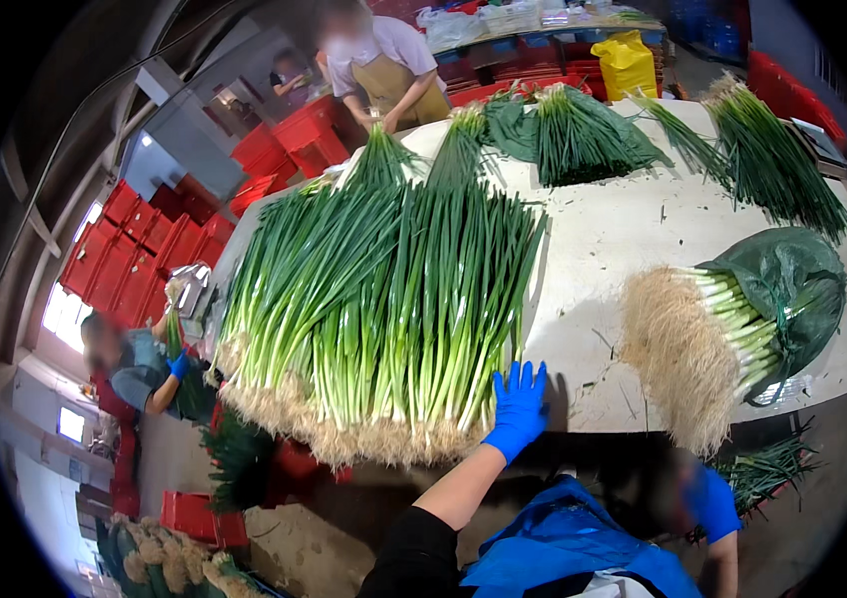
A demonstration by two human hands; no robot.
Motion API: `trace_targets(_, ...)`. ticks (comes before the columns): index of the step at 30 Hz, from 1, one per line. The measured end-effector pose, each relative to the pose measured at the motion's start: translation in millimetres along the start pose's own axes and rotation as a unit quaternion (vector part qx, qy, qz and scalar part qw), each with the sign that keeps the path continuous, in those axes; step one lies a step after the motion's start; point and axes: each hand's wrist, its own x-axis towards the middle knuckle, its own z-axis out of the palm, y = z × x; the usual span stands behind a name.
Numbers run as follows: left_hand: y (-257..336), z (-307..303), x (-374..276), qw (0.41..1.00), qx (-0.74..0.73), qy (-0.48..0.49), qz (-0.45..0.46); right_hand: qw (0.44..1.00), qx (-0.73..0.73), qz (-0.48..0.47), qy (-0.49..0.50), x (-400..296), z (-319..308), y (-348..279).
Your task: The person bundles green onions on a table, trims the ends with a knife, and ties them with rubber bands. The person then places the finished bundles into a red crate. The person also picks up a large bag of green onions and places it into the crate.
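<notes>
My left hand, in a blue glove, rests at the right edge of a wide layer of green onions, its fingers spread. The onions lie side by side, with their roots along the table's near edge and their leaves pointing away. My right hand, gloved in blue too, hangs below the table's edge at the right. A blur covers its finger side, so whether it grips something is unclear. Above it on the table lies a thick bundle of green onions, partly wrapped in a green woven sack, its long roots towards the left.
Across the pale table, a person handles a bunch. More bunches line the far side. Another person holds onions at the left. Red crates are stacked behind. Below right, cut leaves fill a container.
</notes>
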Motion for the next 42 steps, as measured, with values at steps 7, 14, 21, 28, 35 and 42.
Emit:
trace_targets(7,-86.6,32.0,6.1,0.990,0.120,-0.076,-0.015,0.995,0.076,-0.005,0.060,2.5,-16.4,-28.6)
trace_targets(14,-38.5,-5.6,44.8,0.983,0.072,-0.169,-0.013,0.976,0.065,0.148,0.145,-27.4,-72.8,51.3)
trace_targets(21,-52.4,-11.7,110.8,0.992,-0.041,0.116,0.014,0.850,0.457,0.120,0.231,30.7,-142.3,118.6)
trace_targets(28,168.0,-173.5,213.1,0.890,-0.453,0.024,0.048,0.715,0.669,0.167,0.111,86.2,-177.2,162.5)
trace_targets(35,322.9,-180.9,234.9,0.921,-0.239,-0.090,0.292,0.771,0.589,0.094,0.224,113.6,-174.8,216.0)
trace_targets(42,369.6,-134.2,237.2,0.933,-0.202,-0.122,0.273,0.780,0.336,0.044,0.525,153.7,-261.5,276.1)
